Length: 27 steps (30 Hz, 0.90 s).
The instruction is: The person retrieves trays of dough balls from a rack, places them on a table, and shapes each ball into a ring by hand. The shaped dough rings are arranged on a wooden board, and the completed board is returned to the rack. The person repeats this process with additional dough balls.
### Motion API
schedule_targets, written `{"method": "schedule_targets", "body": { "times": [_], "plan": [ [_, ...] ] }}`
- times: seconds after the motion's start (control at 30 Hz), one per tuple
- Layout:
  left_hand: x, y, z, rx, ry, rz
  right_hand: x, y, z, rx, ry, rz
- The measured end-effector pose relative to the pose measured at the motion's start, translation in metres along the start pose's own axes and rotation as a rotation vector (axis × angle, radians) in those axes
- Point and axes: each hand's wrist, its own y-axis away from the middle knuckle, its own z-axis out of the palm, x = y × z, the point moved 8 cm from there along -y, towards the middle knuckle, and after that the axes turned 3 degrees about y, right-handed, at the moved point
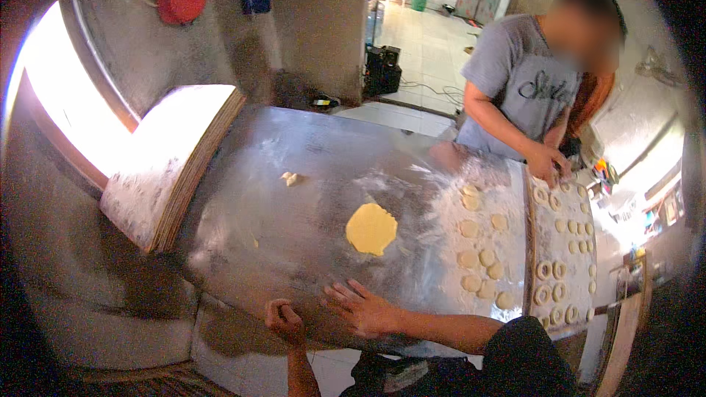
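Note:
My left hand [285, 321] is at the near edge of the metal-topped table [243, 213], its fingers curled in; what they hold, if anything, is hidden. To its right, my right hand [360, 310] is open, fingers spread and palm down over the near part of the tabletop. Just beyond it lies a flat, rolled-out yellow sheet of dough [372, 229] with an uneven edge. Farther back and to the left sits a small dough scrap [292, 179]. Neither hand touches the sheet.
Several dough rounds [487, 258] lie on floured metal at the right. Beyond them, a board [562, 250] carries several dough rings. A co-worker [515, 81] bends over the board's far end. Stacked boards [176, 154] stand at the left, and a black speaker [383, 70] near the doorway.

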Motion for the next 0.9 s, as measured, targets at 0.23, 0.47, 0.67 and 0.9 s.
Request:
{"method": "schedule_targets", "body": {
  "times": [0.23, 0.47, 0.67, 0.9],
  "plan": [
    [0.018, 0.012, 0.025, 0.085, 0.257, 0.049, 0.044, 0.144, 0.011, -0.221, -1.035, 0.531],
    [0.202, 0.086, 0.138, -0.402, 0.162, 0.352, 0.059, 0.291, 0.007, 0.614, -0.477, 0.852],
    [0.293, 0.184, 0.276, -0.743, -0.043, 0.527, 0.196, 0.417, 0.017, 0.861, -0.616, 1.196],
    [0.305, 0.265, 0.34, -0.787, -0.39, 0.642, 0.248, 0.372, 0.072, 0.464, -0.063, 0.649]
  ]
}}
